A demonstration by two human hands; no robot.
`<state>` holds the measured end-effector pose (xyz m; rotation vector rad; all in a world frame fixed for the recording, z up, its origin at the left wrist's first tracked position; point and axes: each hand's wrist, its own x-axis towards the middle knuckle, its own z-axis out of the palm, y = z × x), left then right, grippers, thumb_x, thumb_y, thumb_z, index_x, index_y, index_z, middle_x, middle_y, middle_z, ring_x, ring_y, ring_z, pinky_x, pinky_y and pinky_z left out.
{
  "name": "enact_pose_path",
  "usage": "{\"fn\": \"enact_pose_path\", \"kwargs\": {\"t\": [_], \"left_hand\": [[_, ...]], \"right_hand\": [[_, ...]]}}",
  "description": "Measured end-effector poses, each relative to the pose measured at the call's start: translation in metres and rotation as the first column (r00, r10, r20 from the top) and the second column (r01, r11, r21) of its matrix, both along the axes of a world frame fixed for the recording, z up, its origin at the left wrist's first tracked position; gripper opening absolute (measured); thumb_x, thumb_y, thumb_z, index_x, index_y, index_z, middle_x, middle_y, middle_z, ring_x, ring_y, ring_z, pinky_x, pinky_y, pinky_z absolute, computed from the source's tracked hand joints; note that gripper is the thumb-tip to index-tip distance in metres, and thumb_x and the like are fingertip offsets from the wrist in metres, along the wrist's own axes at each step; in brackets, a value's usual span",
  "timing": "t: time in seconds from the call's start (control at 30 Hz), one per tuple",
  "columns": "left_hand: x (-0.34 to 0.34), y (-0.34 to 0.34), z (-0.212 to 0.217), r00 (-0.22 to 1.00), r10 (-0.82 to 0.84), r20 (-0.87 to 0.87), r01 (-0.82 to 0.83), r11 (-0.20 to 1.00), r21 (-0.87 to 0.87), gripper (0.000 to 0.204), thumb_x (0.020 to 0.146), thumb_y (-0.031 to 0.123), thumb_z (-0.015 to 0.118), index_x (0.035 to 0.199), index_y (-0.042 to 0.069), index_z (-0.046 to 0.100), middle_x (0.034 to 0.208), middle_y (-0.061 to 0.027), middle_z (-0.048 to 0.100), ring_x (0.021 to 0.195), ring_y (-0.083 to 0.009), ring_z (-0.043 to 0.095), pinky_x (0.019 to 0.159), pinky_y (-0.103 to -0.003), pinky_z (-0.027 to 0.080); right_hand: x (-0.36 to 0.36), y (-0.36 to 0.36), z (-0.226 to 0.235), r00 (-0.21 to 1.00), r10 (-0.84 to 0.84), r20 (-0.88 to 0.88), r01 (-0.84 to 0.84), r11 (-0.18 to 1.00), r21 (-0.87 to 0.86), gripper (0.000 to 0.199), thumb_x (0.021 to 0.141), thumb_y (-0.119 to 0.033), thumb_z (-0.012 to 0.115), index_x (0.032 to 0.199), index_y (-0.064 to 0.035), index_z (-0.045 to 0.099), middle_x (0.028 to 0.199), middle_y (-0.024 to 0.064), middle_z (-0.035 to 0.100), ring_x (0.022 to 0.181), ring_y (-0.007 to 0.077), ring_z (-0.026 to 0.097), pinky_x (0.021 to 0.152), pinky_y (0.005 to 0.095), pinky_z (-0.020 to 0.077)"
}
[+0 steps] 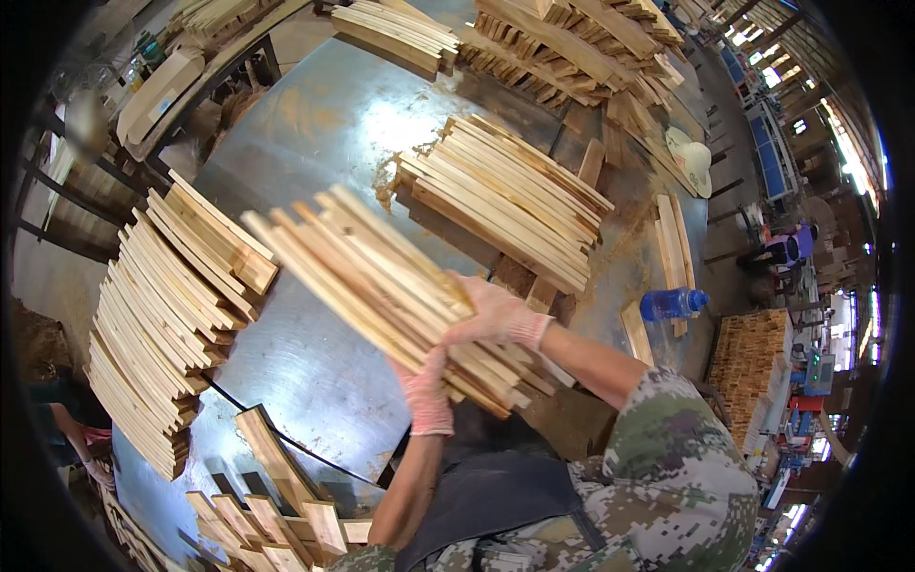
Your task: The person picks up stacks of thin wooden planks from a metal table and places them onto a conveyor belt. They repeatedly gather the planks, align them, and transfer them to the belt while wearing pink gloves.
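Observation:
Between my two gloved hands a bundle of pale wooden strips (367, 286) is held above the metal table (315, 124), slanting from far left to near right. My left hand (424, 391), in a pink and white knit glove, grips the bundle's near-left side. Across its right side lies my right hand (496, 313), gloved alike and closed over the edge. The far ends of the strips are blurred. Beyond the bundle, a row of strips (505, 200) rests on the table. To the left sits a longer row of stacked strips (172, 324).
At the far right of the table are piled rough boards (572, 48) and a pale hat (688, 162). A blue bottle (673, 304) lies near the right edge. Loose boards (276, 458) lie at the near left. Another person's arm (81, 443) shows at the left rim.

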<state>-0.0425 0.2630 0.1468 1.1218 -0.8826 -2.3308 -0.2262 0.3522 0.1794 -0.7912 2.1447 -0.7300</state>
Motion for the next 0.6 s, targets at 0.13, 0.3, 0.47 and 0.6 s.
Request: {"fn": "enact_pose_path", "kwargs": {"t": [0.13,0.3,0.47,0.6], "left_hand": [[-0.072,0.072,-0.042,0.987,-0.125,0.099,0.107,0.980,0.167,0.103,0.085,0.015,0.091,0.165,0.009,0.026,0.144,-0.0127,0.057,0.126,-0.0249,0.059,0.108,-0.039,0.050],[-0.115,0.155,-0.104,0.962,-0.203,0.180,0.187,0.977,0.103,0.120,0.085,0.016,0.089,0.171,0.014,0.005,0.149,-0.0145,0.053,0.126,-0.0265,0.059,0.107,-0.040,0.050],[-0.123,0.188,-0.120,0.952,-0.183,0.246,0.181,0.983,0.028,0.115,0.089,0.018,0.086,0.171,0.015,0.006,0.148,-0.0142,0.055,0.127,-0.0264,0.059,0.109,-0.040,0.049],[-0.125,0.206,-0.147,0.953,-0.151,0.264,0.163,0.986,-0.023,0.121,0.087,0.024,0.089,0.171,0.012,0.002,0.150,-0.0186,0.054,0.127,-0.0301,0.061,0.109,-0.040,0.049]], "right_hand": [[-0.059,0.075,-0.022,0.968,-0.162,0.194,0.159,0.987,0.031,0.121,0.070,-0.055,0.088,0.163,0.0045,0.037,0.143,0.0274,0.064,0.134,0.0345,0.059,0.117,0.0382,0.0441],[-0.115,0.125,-0.072,0.988,-0.134,0.082,0.097,0.933,0.348,0.119,0.073,-0.053,0.087,0.162,0.0065,0.036,0.148,0.0319,0.059,0.137,0.0401,0.059,0.116,0.0391,0.0450],[-0.120,0.141,-0.066,0.985,-0.156,0.072,0.122,0.932,0.341,0.113,0.073,-0.052,0.085,0.161,0.0022,0.040,0.147,0.0309,0.061,0.135,0.0408,0.060,0.114,0.0415,0.0472],[-0.124,0.149,-0.058,0.985,-0.173,0.025,0.158,0.940,0.303,0.101,0.078,-0.050,0.084,0.158,-0.0021,0.047,0.143,0.0298,0.063,0.132,0.0412,0.062,0.112,0.0417,0.0490]]}}
